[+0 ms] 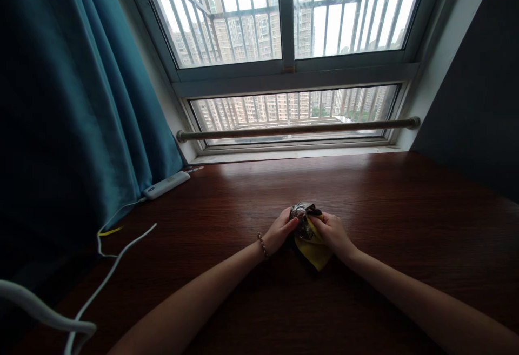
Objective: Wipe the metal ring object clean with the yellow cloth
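Above the dark wooden tabletop [227, 220], both hands meet near the middle of the view. My left hand [281, 230] wears a beaded bracelet [263, 245] at the wrist and is closed around a small shiny black-and-silver object [300, 213], whose kind I cannot make out. Pressed against that object's right side, my right hand [333, 234] grips a yellow cloth [314, 250]. The cloth's lower corner hangs down between the hands. Fingers and cloth hide part of the shiny object.
A white power strip [167, 185] lies at the back left beside a blue curtain [109, 101]. White cables [115, 263] run along the left side, with a yellow strip [110, 231] near them. Behind the tabletop, a metal rail [300, 129] crosses the window [287, 71].
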`<action>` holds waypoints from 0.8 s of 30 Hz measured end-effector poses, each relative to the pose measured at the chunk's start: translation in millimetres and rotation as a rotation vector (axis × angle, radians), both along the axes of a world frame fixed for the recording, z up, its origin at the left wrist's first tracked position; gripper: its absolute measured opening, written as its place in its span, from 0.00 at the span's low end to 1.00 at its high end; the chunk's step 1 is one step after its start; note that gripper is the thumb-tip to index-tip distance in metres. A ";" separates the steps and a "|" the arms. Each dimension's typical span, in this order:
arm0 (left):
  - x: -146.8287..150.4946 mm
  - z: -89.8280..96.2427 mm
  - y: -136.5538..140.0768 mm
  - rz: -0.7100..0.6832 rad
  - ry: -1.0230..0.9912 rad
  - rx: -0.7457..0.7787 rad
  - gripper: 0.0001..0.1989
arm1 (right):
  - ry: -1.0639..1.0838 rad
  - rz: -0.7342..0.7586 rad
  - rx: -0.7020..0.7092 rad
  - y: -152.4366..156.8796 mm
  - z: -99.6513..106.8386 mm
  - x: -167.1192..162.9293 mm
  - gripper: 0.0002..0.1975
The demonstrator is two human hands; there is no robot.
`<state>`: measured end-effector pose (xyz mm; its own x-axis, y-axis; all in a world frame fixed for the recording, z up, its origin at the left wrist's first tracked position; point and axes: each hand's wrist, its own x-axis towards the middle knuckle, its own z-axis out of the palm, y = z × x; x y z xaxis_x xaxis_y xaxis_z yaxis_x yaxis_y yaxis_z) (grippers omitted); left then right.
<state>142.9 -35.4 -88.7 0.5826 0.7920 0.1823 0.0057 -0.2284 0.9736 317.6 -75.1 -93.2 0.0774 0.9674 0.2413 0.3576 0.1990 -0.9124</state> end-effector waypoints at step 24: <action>-6.7 3.7 0.1 -0.034 0.039 0.054 0.37 | -0.038 0.014 0.013 -3.8 4.3 0.7 0.20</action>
